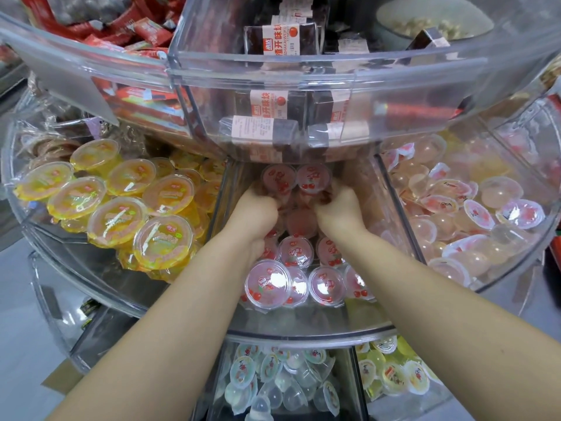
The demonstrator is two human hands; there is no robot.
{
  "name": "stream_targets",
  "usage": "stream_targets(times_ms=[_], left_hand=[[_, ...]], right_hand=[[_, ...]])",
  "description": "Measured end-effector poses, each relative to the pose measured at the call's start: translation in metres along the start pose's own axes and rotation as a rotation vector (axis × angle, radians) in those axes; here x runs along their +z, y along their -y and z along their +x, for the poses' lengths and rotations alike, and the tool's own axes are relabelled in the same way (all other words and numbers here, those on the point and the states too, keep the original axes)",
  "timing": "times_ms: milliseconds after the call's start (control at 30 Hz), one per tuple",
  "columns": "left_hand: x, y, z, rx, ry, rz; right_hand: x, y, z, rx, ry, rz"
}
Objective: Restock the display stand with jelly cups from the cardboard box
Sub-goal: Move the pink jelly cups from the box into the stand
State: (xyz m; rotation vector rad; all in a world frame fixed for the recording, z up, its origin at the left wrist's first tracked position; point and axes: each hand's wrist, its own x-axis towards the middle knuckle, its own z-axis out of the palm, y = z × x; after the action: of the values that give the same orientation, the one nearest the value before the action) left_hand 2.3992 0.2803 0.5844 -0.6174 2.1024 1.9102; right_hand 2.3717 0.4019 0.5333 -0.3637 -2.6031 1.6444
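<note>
Both your arms reach into the middle bin of the clear, curved acrylic stand (303, 332). Your left hand (255, 208) and right hand (340, 205) sit close together at the back of that bin, knuckles up, fingers curled down around a cluster of pink cups (296, 180). The fingertips are buried among the cups, so you cannot tell exactly how many each hand holds.

The cups are small, round, shallow tubs of glossy clear plastic with pink jelly and foil lids printed with red cherries. The two at your fingertips tilt their lids toward you. Nearer you, the front cups (268, 284) lie lid-up or slightly tipped, packed touching one another against the bin's front wall.

To the left, a bin holds larger yellow cups (121, 214), round and flat-lidded, heaped at angles. To the right, pale pink dome-shaped cups (455, 214) lie jumbled, many dome-up. The tier above carries dark rectangular bars (282, 41) with white-and-red labels, and red wrappers (121, 28) to their left. A corner of brown cardboard (62, 381) shows low at the left.
</note>
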Motion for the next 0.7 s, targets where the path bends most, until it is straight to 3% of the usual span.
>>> stream_targets(times_ms=[300,433,533,700], left_hand=[[-0.001,0.0,-0.006,0.052,0.06,0.037],[-0.007,0.005,-0.016,0.058,0.085,0.088],[-0.026,0.009,-0.032,0.088,0.199,0.026],[-0.061,0.023,-0.07,0.109,0.332,0.074]], right_hand=[[-0.003,0.002,-0.005,0.008,0.016,-0.068],[-0.015,0.005,-0.009,0.134,0.122,0.002],[-0.038,0.009,-0.027,0.208,0.233,0.074],[-0.059,0.026,-0.08,-0.188,0.628,-0.27]])
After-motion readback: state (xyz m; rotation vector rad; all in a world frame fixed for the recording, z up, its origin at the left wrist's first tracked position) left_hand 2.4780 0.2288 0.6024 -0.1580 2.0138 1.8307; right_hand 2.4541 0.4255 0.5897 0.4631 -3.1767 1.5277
